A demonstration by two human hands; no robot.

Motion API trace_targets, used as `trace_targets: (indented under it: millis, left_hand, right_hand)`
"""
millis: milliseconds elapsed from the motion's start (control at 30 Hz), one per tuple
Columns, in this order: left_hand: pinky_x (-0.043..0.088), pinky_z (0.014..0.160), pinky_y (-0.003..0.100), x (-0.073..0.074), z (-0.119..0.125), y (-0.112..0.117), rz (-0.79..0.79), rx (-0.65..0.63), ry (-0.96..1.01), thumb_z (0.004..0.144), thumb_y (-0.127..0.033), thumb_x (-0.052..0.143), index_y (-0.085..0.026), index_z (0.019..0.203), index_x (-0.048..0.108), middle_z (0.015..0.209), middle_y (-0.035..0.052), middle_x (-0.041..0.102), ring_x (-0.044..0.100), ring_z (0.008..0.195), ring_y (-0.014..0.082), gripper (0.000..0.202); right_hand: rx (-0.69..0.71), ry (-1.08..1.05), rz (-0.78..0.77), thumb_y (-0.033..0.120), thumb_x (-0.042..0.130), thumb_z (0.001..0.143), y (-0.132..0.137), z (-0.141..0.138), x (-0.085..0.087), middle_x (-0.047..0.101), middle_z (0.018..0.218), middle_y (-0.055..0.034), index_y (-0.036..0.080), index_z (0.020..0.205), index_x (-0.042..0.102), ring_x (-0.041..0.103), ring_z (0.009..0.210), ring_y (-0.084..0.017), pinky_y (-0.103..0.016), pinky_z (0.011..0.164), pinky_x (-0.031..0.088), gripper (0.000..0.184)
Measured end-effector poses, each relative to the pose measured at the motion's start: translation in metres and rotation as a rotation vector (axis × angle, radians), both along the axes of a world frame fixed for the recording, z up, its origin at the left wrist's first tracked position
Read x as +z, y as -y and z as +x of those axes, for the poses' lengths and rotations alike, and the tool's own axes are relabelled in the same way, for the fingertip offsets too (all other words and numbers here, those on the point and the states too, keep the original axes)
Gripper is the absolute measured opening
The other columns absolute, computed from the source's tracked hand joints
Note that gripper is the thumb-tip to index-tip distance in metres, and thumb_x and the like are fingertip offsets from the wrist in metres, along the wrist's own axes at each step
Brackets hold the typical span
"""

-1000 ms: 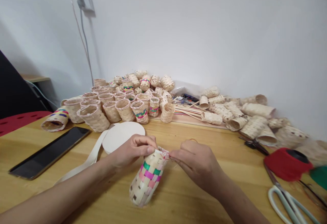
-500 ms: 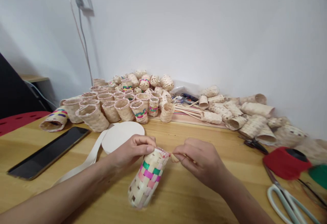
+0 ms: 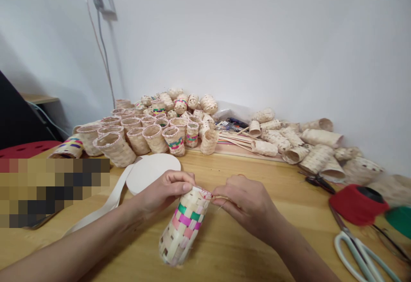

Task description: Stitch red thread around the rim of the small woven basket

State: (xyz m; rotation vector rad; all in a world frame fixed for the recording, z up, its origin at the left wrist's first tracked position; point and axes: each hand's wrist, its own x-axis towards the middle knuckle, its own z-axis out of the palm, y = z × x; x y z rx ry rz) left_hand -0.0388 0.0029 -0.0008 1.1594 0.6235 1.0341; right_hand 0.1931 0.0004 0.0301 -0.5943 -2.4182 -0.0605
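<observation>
A small woven basket with green, magenta and pink bands leans at a slant above the table, its rim toward the top. My left hand is closed on that rim, thumb outside, fingers at the far edge. Red and pink stitching runs along the rim's right part. Beside it my right hand is pinched closed on a thin thread at the rim's right corner. Whether a needle is in those fingers I cannot make out. Behind my left hand lies a flat white roll of tape, its loose end under my forearm.
Many woven baskets stand and lie heaped at the back left; more unbound ones are piled right. Thin strips lie between. White-handled scissors, a red spool and black-handled scissors sit at right. A blurred patch covers the left.
My right hand has moved slightly left, closer to the rim, and the thread loop between hand and basket looks shorter. My left hand keeps its grip on the basket.
</observation>
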Motion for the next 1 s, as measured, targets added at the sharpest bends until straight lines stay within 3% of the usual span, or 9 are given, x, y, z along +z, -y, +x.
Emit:
trace_targets:
  millis: [333, 467, 567, 700, 833, 933, 1000]
  left_hand:
    - [0.032, 0.057, 0.022, 0.003, 0.003, 0.007, 0.054, -0.165, -0.121, 0.069, -0.036, 0.076, -0.012, 0.07, 0.072, 0.065, 0.0008, 0.053, 0.043, 0.061, 0.01, 0.024]
    - [0.036, 0.065, 0.024, 0.003, 0.007, 0.014, 0.05, -0.286, -0.163, 0.071, -0.036, 0.074, -0.012, 0.074, 0.075, 0.068, 0.0028, 0.058, 0.048, 0.065, 0.0121, 0.024]
    - [0.037, 0.066, 0.025, 0.0, 0.008, 0.016, -0.019, -0.262, -0.061, 0.069, -0.034, 0.076, -0.013, 0.074, 0.075, 0.069, 0.0027, 0.057, 0.049, 0.067, 0.0132, 0.022]
    - [0.038, 0.064, 0.026, -0.001, 0.008, 0.014, -0.096, -0.176, 0.084, 0.066, -0.031, 0.077, -0.014, 0.073, 0.075, 0.068, 0.0014, 0.053, 0.047, 0.063, 0.0121, 0.018]
    - [0.038, 0.063, 0.026, -0.001, 0.007, 0.013, -0.086, -0.148, 0.112, 0.065, -0.031, 0.078, -0.013, 0.072, 0.075, 0.067, 0.0013, 0.051, 0.047, 0.062, 0.0123, 0.019]
    - [0.037, 0.062, 0.025, -0.002, 0.007, 0.012, -0.073, -0.158, 0.123, 0.065, -0.031, 0.077, -0.013, 0.07, 0.075, 0.067, 0.0017, 0.051, 0.047, 0.063, 0.0123, 0.019]
    - [0.036, 0.061, 0.025, -0.003, 0.007, 0.012, -0.057, -0.176, 0.114, 0.066, -0.031, 0.077, -0.013, 0.071, 0.075, 0.067, 0.0022, 0.052, 0.047, 0.063, 0.0123, 0.019]
  right_hand:
    - [-0.006, -0.14, -0.123, 0.021, 0.051, 0.092, 0.003, -0.005, 0.001, 0.065, 0.072, -0.0026, 0.017, 0.085, 0.065, 0.056, 0.066, -0.013, -0.024, 0.062, 0.038, 0.016]
    - [-0.063, -0.249, -0.464, 0.023, 0.055, 0.088, 0.004, -0.022, -0.013, 0.064, 0.07, -0.0002, 0.018, 0.08, 0.066, 0.054, 0.063, -0.011, -0.022, 0.06, 0.038, 0.014]
    - [-0.136, -0.323, -0.793, 0.031, 0.057, 0.085, -0.004, -0.022, -0.019, 0.051, 0.058, 0.0042, 0.018, 0.085, 0.067, 0.043, 0.052, -0.009, -0.02, 0.049, 0.032, 0.016]
    - [-0.225, -0.405, -0.943, 0.038, 0.057, 0.081, -0.014, -0.009, -0.01, 0.042, 0.057, 0.005, 0.016, 0.081, 0.065, 0.036, 0.052, -0.009, -0.019, 0.046, 0.029, 0.023]
    - [-0.098, -0.308, -1.078, 0.047, 0.053, 0.085, -0.009, -0.003, 0.002, 0.043, 0.057, 0.0041, 0.015, 0.085, 0.068, 0.039, 0.052, -0.009, -0.019, 0.047, 0.032, 0.035]
    - [0.021, -0.187, -1.106, 0.049, 0.049, 0.088, -0.003, -0.005, 0.001, 0.043, 0.059, 0.0037, 0.016, 0.088, 0.069, 0.038, 0.054, -0.008, -0.02, 0.049, 0.03, 0.039]
    - [0.087, -0.14, -1.133, 0.05, 0.047, 0.089, -0.002, -0.007, -0.002, 0.042, 0.06, 0.004, 0.015, 0.081, 0.068, 0.035, 0.055, -0.008, -0.02, 0.049, 0.026, 0.041]
